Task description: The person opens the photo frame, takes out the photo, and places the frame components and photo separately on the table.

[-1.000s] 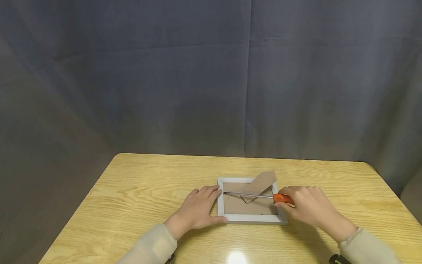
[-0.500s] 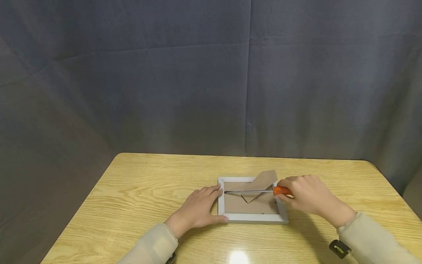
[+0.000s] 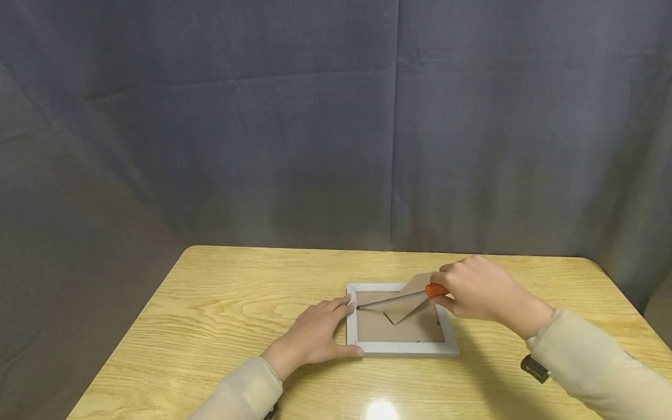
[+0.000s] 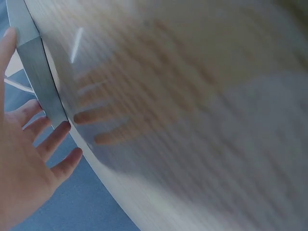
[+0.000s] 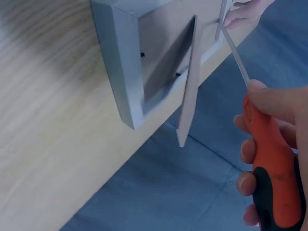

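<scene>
A white picture frame [image 3: 404, 348] lies back side up on the table, its brown backing board [image 3: 375, 326] showing. From the board a brown stand flap [image 3: 409, 303] sticks up at a slant. My left hand [image 3: 317, 335] rests against the frame's left side, fingers spread, thumb at the near left corner. In my right hand [image 3: 480, 291] I grip a screwdriver [image 5: 274, 159] with an orange and black handle. Its shaft slants down to the left over the flap, and the tip touches the inner left edge of the frame, close to my left fingertips.
Small black tabs [image 5: 178, 74] stick out at the frame's inner edges. The wooden table [image 3: 220, 303] extends around the frame, and a dark grey curtain [image 3: 294, 146] hangs behind it. A black strap [image 3: 535, 368] shows under the right sleeve.
My right hand has risen and moved a little left and away, so the screwdriver's handle is higher and its shaft steeper. The tip stays at the left edge; left hand and frame hold still.
</scene>
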Demonstrator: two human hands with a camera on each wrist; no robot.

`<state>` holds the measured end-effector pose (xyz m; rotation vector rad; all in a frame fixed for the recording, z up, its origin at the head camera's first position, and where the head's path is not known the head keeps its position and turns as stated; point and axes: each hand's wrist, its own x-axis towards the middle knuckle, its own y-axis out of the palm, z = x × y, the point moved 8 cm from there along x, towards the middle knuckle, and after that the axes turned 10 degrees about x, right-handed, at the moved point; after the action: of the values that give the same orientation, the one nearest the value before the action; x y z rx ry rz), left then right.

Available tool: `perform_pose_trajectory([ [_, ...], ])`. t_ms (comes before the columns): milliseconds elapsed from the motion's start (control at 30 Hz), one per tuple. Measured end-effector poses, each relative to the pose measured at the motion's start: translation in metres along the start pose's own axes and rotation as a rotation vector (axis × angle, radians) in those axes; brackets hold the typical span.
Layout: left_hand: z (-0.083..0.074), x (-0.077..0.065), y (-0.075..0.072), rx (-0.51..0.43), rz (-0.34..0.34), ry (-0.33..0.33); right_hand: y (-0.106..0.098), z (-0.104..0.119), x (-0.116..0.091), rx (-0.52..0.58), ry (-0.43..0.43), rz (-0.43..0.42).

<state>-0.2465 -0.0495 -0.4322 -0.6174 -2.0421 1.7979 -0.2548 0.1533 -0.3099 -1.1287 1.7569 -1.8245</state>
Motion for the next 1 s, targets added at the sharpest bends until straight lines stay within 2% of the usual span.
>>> perform_pose_trajectory([
  [300, 0.001, -0.004, -0.001, 0.001, 0.004, 0.002, -0.009, 0.015, 0.016, -0.056, -0.057, 0.04],
  [733, 0.009, -0.012, -0.002, -0.013, -0.002, -0.012, -0.021, 0.04, 0.055, -0.163, -0.125, 0.12],
  [1000, 0.01, -0.012, -0.003, -0.024, 0.003, -0.024, -0.03, 0.064, 0.08, -0.27, -0.151, 0.208],
])
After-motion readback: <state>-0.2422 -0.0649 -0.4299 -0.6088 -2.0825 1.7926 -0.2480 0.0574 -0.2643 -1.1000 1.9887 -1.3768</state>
